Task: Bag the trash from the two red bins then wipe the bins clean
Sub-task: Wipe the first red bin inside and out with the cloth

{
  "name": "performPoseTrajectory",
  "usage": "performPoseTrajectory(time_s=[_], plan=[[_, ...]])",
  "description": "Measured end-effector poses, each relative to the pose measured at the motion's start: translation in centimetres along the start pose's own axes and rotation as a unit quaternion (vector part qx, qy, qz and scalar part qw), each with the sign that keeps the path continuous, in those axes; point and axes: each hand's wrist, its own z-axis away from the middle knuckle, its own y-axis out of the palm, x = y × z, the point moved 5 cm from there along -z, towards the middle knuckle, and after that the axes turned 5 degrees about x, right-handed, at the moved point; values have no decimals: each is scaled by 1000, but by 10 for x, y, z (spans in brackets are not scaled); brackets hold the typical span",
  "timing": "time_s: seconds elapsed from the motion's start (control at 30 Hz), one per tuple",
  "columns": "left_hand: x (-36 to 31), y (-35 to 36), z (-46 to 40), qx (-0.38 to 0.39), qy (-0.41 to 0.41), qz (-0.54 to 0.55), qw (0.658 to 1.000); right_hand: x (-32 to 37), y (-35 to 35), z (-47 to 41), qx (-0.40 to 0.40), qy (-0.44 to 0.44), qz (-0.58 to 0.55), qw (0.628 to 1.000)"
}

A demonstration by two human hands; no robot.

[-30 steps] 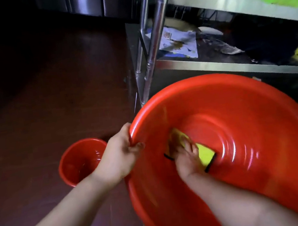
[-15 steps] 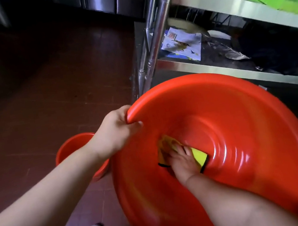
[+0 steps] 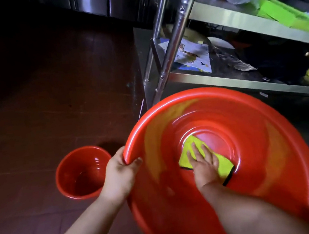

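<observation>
Plastic makes the big bin (image 3: 256, 161) light but wide and a bit bendy, and it looks shiny, so likely slippery. It is tipped up beside the shelf (image 3: 224, 80). The left hand (image 3: 120, 174) grips its rolled rim, thumb inside; that rim is the best place to hold. The right hand (image 3: 203, 165) lies flat, fingers straight, pressing a soft yellow cloth (image 3: 223, 163) on the bottom. The small bin (image 3: 82, 173) stands on the floor (image 3: 37, 104) near it.

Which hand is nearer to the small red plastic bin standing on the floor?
Left. The left hand grips the large red bin's rim beside the small red plastic bin; the right hand presses a yellow cloth farther away.
</observation>
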Motion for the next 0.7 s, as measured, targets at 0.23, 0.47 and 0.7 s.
performPoseTrajectory(time_s=[0.23, 0.47, 0.7], plan=[[-4, -1, 3, -9, -14, -11, 1000, 11, 1, 6, 52, -14, 35, 998], [-1, 4, 15, -17, -31, 6, 999, -53, -56, 4, -51, 217, -64, 973], [-8, 11, 16, -18, -6, -25, 1000, 3, 2, 35, 94, 80, -94, 988]])
